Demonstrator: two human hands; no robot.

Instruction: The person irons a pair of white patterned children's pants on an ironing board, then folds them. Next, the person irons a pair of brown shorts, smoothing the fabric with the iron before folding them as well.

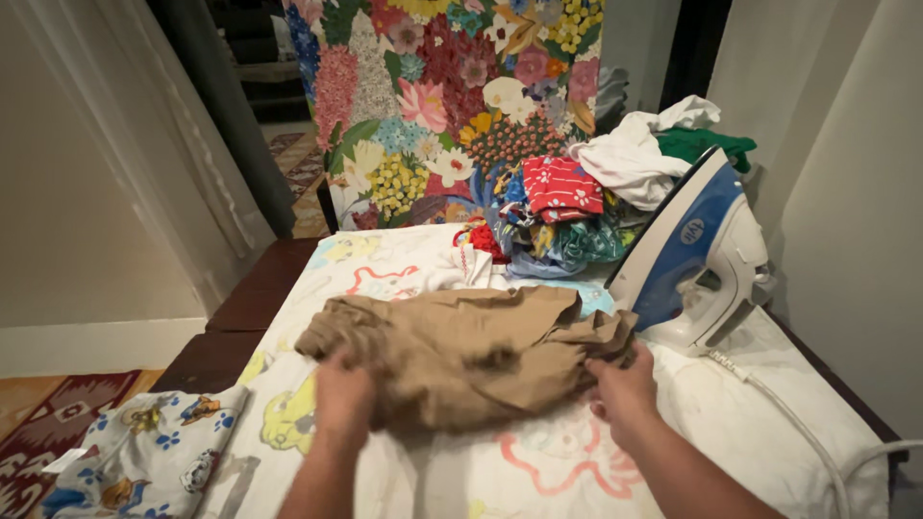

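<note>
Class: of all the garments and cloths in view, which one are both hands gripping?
The crumpled tan garment, between the left hand and right hand. It alone is plain brown; the pile behind is colourful.

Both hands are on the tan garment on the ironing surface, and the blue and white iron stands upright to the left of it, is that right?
Not quite. The head view shows the blue and white iron standing upright to the right of the tan garment, not the left. Both the left hand and right hand are on the garment.

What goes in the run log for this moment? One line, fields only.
left hand: grips tan garment | right hand: grips its other end | iron: upright beside right hand | clothes pile: behind
</note>
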